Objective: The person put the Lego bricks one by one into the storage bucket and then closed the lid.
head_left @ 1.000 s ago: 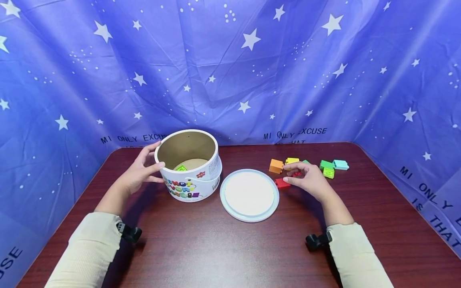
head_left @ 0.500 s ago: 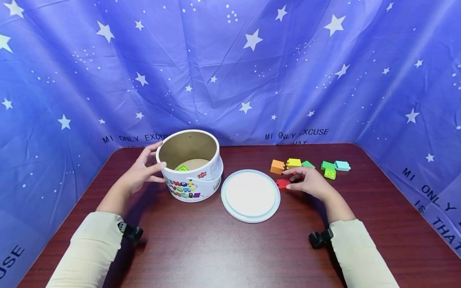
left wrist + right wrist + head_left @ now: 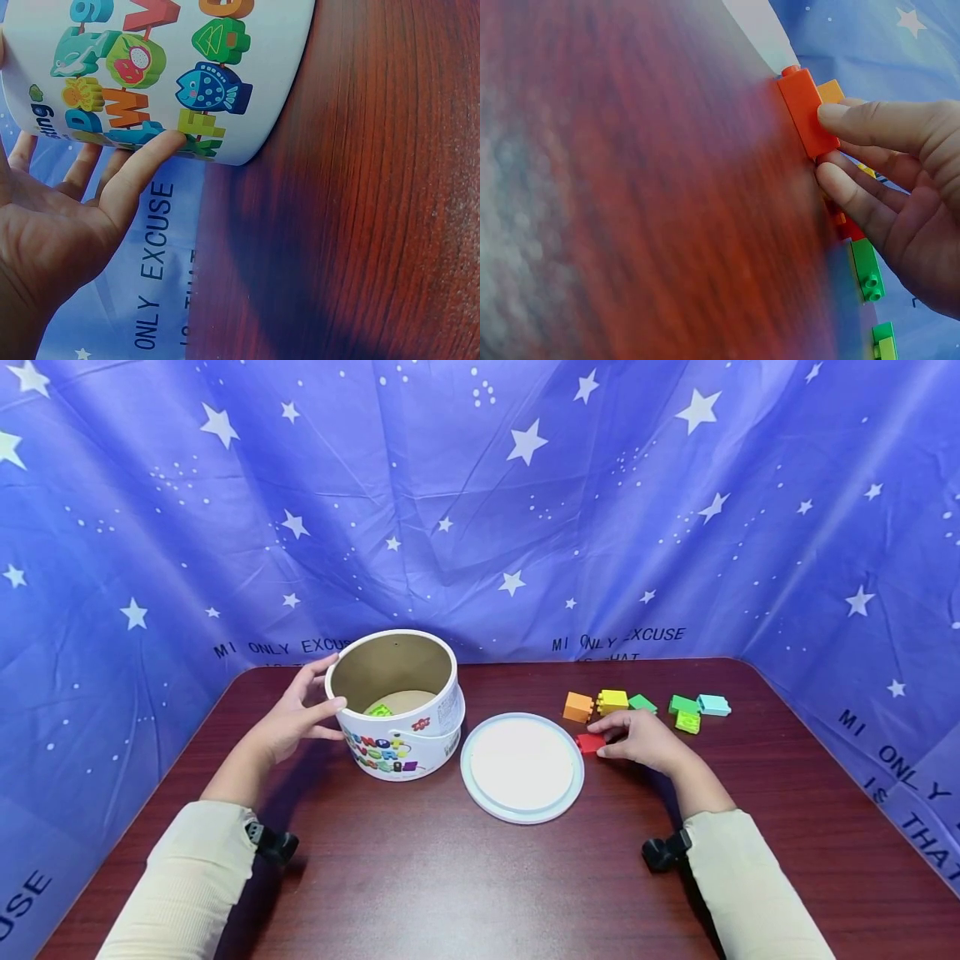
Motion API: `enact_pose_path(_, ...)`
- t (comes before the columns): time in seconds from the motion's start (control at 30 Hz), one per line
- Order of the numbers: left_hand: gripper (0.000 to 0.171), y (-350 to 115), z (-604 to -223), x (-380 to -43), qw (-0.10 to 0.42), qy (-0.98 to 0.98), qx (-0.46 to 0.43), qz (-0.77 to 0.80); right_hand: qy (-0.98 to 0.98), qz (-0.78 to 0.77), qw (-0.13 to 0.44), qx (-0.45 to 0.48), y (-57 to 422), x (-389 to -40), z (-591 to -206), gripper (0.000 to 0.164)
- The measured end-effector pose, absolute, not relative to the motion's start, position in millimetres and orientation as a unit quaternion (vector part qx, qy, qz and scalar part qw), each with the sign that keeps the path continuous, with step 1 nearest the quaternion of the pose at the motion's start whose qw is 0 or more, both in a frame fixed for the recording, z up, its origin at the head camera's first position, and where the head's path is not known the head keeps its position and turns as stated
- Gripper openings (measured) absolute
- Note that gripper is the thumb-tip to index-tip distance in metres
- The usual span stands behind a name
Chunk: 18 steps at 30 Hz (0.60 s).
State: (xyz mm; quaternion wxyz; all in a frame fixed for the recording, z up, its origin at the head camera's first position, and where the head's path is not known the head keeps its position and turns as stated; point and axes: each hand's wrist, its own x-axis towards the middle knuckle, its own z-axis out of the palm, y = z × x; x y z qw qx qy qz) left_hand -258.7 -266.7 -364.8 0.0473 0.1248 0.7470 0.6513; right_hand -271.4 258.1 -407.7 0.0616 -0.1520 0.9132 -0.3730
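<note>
A white toy bucket [image 3: 401, 752] with colourful printed letters stands at centre-left, a lime-green brick [image 3: 379, 710] on its floor. My left hand [image 3: 288, 714] rests against the bucket's left side and rim; in the left wrist view its fingers look fairly straight along the printed wall. Right of the bucket lies a round white lid [image 3: 522, 768]. Beside the lid my right hand [image 3: 641, 739] pinches a red brick [image 3: 589, 743]; the right wrist view shows the thumb on the near face of that red brick [image 3: 804, 112], with other fingers behind it.
Behind the right hand are an orange brick [image 3: 578, 707], a yellow brick [image 3: 612, 702] and a green brick [image 3: 642, 702]. Further right, green [image 3: 682, 704], lime [image 3: 687, 722] and light-blue [image 3: 714, 705] bricks sit together. Another red brick [image 3: 849, 225] shows below the fingers. A starry curtain [image 3: 480, 527] hangs behind.
My right hand has lowered slightly and its thumb and fingers have come together on the red brick. The left hand and bucket stay put; the head view shifted a little.
</note>
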Motion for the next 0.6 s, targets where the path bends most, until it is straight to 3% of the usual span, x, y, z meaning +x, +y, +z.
enact_pose_path(0.6, 0.074, -266.4, -364.6, -258.9, 0.048, 0.747, 0.123, 0.651, 0.925, -0.352, 0.058, -0.134, 258.6, -270.0, -406.8, 0.033)
